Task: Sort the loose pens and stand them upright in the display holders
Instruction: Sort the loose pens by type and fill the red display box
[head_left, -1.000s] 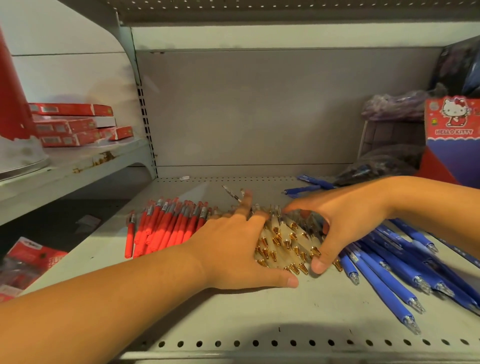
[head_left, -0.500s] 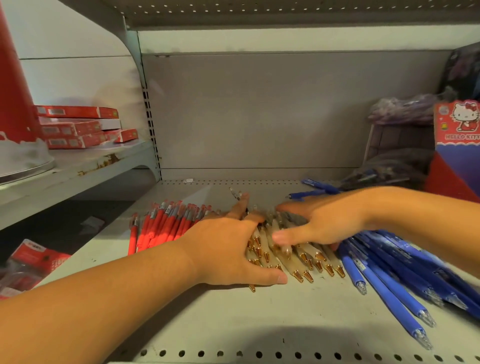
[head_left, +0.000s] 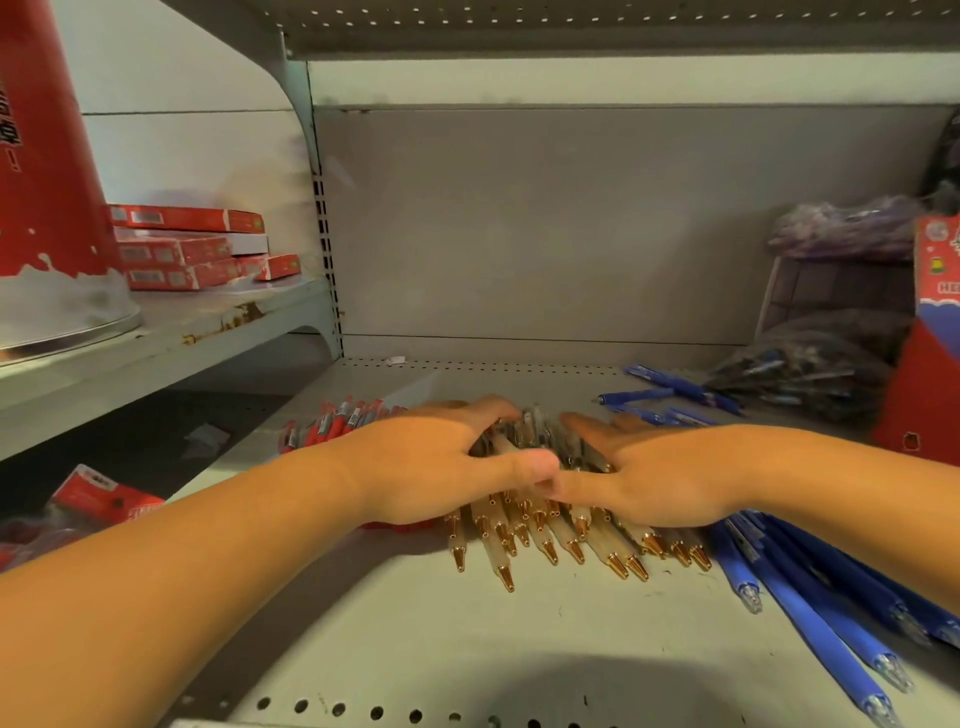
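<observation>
A bundle of clear pens with gold tips (head_left: 550, 535) lies in the middle of the grey shelf (head_left: 519, 649), tips pointing toward me. My left hand (head_left: 441, 462) cups the bundle from the left and my right hand (head_left: 654, 473) from the right; the thumbs meet over the pens. Several red pens (head_left: 332, 421) lie to the left, partly hidden by my left arm. Several blue pens (head_left: 810, 597) fan out on the right under my right forearm. A few more blue pens (head_left: 670, 389) lie farther back.
A red and blue cardboard display box (head_left: 930, 374) stands at the far right, with dark bags of pens (head_left: 800, 369) beside it. Red flat boxes (head_left: 192, 249) and a large red cone-shaped item (head_left: 47, 171) occupy the neighbouring left shelf. Perforated holes line the shelf's front edge.
Both hands have closed in around the gold-tipped pens, thumbs now touching, and the bundle lies flatter with its tips fanned toward me. The view has shifted slightly.
</observation>
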